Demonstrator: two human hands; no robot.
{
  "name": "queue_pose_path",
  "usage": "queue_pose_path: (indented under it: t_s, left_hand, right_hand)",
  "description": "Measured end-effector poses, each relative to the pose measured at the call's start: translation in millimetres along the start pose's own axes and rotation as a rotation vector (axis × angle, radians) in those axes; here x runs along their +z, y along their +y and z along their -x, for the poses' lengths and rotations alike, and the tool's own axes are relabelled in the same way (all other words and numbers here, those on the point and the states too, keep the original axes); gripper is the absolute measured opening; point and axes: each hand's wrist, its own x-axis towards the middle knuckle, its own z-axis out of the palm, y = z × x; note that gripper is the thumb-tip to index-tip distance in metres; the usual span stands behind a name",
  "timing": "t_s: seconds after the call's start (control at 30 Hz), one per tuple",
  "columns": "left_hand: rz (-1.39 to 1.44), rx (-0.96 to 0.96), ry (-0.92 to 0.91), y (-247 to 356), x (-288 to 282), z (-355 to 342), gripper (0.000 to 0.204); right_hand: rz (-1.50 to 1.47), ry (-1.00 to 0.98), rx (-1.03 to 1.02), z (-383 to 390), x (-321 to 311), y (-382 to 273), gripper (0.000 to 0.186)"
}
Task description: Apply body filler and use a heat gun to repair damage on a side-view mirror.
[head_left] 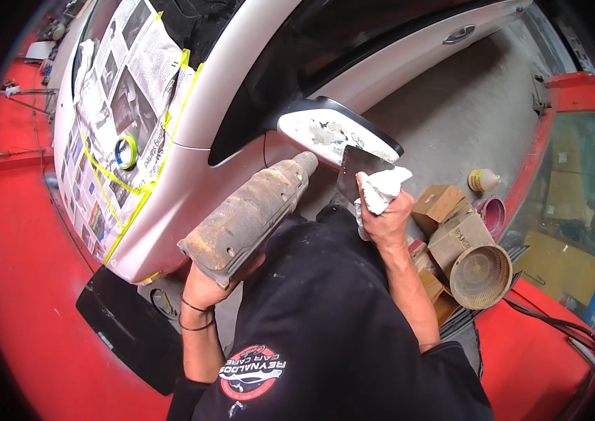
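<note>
My left hand (205, 289) is closed round a worn, dirty heat gun (252, 214), partly hidden beneath its body. The nozzle points up and right, close to the white cover of a car's side mirror (336, 133). Paint on that cover is chipped and peeling, with grey and dark patches. My right hand (390, 223) grips a scraper with a wide dark blade (359, 168), and a crumpled white cloth (384, 188) is bunched in the same hand. The blade's upper corner lies at the lower edge of the mirror cover; I cannot tell whether it touches.
Newspaper (125, 84) held by yellow tape covers the white car's front, with a tape roll (126, 152) on it. At right are cardboard boxes (445, 210), a round beige container (480, 276), a pink tub (492, 214) and a bottle (483, 180). A dark panel (129, 330) lies lower left.
</note>
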Motion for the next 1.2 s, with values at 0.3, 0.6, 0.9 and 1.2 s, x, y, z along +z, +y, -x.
queue_pose_path:
  t_s: [0.3, 0.6, 0.9, 1.2]
  left_hand:
    - [-0.023, 0.028, -0.031, -15.2, -18.8, -13.0, 0.052]
    - [0.023, -0.043, -0.035, -24.2, -58.2, -22.5, 0.036]
    - [0.187, -0.111, 0.062, -36.4, -59.6, -18.0, 0.036]
    - [0.267, -0.198, 0.089, -35.6, -62.8, -15.7, 0.032]
  right_hand:
    - [-0.007, 0.004, -0.045, 2.7, 33.3, -1.0, 0.038]
    - [0.036, 0.171, 0.059, 15.8, 19.2, -14.1, 0.033]
    - [0.089, 0.100, 0.001, 17.1, 23.4, -10.4, 0.037]
    - [0.029, 0.092, 0.160, 26.5, 11.5, -0.4, 0.025]
